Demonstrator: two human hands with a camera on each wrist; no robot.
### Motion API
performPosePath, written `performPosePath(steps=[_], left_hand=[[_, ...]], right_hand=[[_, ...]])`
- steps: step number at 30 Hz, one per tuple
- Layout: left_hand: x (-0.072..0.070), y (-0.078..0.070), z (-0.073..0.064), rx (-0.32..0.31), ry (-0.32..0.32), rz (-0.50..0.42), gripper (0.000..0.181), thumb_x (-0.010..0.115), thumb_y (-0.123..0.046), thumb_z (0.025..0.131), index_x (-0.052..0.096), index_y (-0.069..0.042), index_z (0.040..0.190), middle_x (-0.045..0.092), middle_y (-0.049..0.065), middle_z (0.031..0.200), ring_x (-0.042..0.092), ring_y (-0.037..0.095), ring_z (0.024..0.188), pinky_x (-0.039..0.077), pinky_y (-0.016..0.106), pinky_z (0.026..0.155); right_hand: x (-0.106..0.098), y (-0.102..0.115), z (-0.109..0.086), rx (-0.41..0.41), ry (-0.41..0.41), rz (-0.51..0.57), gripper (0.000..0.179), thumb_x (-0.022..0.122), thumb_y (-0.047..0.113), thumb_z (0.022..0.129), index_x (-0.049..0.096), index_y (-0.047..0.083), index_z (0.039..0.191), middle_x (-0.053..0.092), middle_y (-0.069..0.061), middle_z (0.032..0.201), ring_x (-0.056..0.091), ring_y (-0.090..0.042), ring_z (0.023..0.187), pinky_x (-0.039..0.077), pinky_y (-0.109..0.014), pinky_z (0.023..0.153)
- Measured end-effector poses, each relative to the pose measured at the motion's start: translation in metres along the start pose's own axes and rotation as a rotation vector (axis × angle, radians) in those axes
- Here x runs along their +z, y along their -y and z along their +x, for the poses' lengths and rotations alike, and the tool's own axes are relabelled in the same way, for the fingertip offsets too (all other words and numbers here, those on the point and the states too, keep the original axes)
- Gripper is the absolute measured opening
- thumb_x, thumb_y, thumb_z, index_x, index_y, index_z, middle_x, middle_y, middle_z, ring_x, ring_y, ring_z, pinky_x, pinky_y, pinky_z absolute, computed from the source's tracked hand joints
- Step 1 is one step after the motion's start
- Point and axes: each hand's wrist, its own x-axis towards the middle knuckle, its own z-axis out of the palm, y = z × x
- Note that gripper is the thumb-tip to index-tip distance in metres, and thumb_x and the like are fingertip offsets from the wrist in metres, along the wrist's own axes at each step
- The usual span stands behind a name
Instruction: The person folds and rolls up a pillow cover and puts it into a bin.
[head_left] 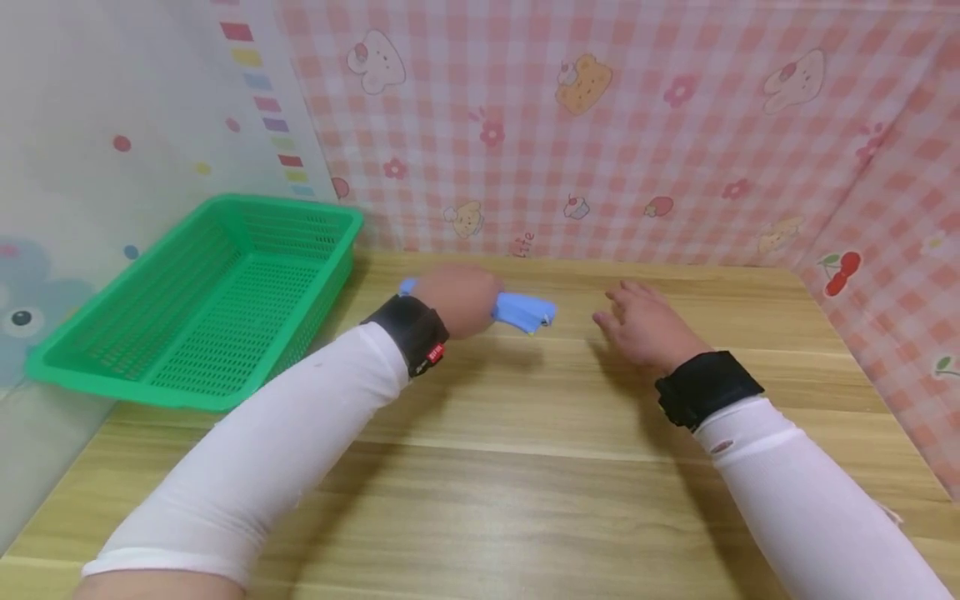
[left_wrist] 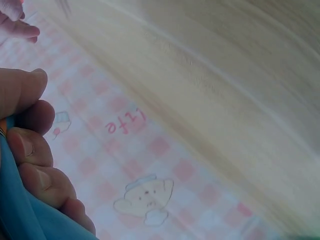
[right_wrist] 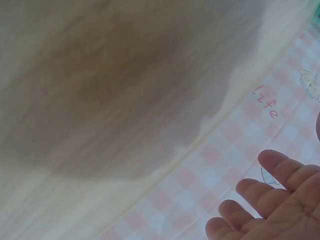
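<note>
My left hand [head_left: 459, 300] grips a long blue folded fabric item [head_left: 523, 312] around its middle, just above the table. One end sticks out to the right of the fist, with a small metallic bit and a touch of yellow; a shorter piece shows on the left. Curled fingers [left_wrist: 37, 155] wrap the blue fabric [left_wrist: 30, 210] in the left wrist view, where an orange edge peeks out. What kind of item it is cannot be made out. To its right, my right hand [head_left: 647, 327] hovers over the table, fingers spread and holding nothing.
A green plastic basket [head_left: 300, 329] with slotted walls stands at the table's left, beside the white wall. The wooden table [head_left: 480, 500] ends at a pink checked wall covering [head_left: 525, 167] at the back, and another checked wall [head_left: 900, 275] borders it on the right.
</note>
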Motion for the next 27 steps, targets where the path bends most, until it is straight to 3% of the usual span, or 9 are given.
performPosePath(steps=[12, 19, 27], left_hand=[[-0.031, 0.031, -0.034, -0.037, -0.055, 0.005, 0.013, 0.066, -0.022, 0.096, 0.062, -0.019, 0.084, 0.064, 0.001, 0.076, 0.06, 0.021, 0.066, 0.049, 0.035, 0.059], [-0.046, 0.05, -0.057, -0.051, -0.152, 0.005, 0.019, 0.068, -0.024, 0.097, 0.058, -0.019, 0.082, 0.062, 0.001, 0.073, 0.056, 0.021, 0.065, 0.045, 0.035, 0.06], [-0.062, 0.08, -0.079, -0.12, -0.186, -0.025, 0.03, 0.064, -0.031, 0.101, 0.053, -0.017, 0.078, 0.057, 0.003, 0.07, 0.053, 0.022, 0.064, 0.043, 0.034, 0.058]], right_hand=[[-0.003, 0.0, -0.003, 0.003, 0.015, -0.025, 0.067, 0.047, 0.039, 0.112, 0.038, -0.011, 0.155, 0.029, -0.036, 0.165, 0.014, -0.05, 0.16, 0.007, -0.059, 0.132], [-0.002, -0.002, -0.003, -0.001, 0.02, -0.04, 0.068, 0.047, 0.041, 0.111, 0.04, -0.011, 0.154, 0.03, -0.036, 0.165, 0.014, -0.048, 0.16, 0.005, -0.058, 0.132], [0.001, -0.006, -0.003, -0.001, 0.024, -0.053, 0.068, 0.048, 0.041, 0.111, 0.04, -0.011, 0.154, 0.028, -0.036, 0.165, 0.014, -0.048, 0.16, 0.005, -0.059, 0.132]])
